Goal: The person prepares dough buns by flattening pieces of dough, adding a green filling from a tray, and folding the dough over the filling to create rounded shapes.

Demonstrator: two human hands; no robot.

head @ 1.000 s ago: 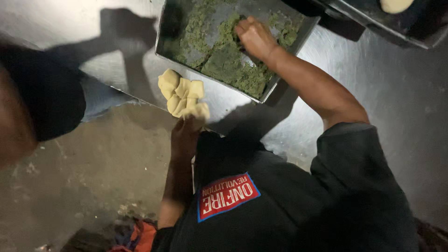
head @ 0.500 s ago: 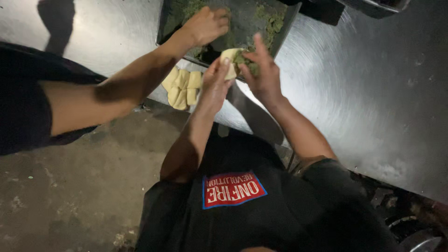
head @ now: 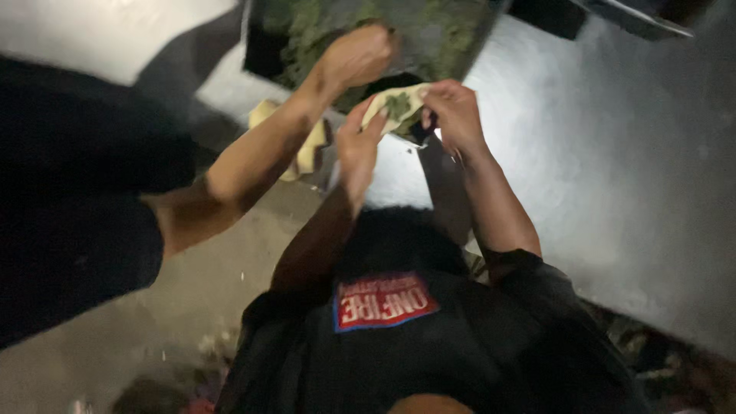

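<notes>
In the head view, the left hand (head: 359, 146) and right hand (head: 454, 113) pinched a pale dough wrapper (head: 392, 107) topped with green filling, over the near edge of the steel counter (head: 583, 169). A co-worker's hand (head: 356, 55) reached into the metal tray (head: 429, 38) of green filling; more wrappers (head: 307, 146) lay stacked at the counter's edge.

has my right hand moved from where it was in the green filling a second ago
Yes. The right hand has come out of the metal tray of green filling, back toward the body, and now pinches the pale dough wrapper with the left hand at the tray's near edge.
</notes>
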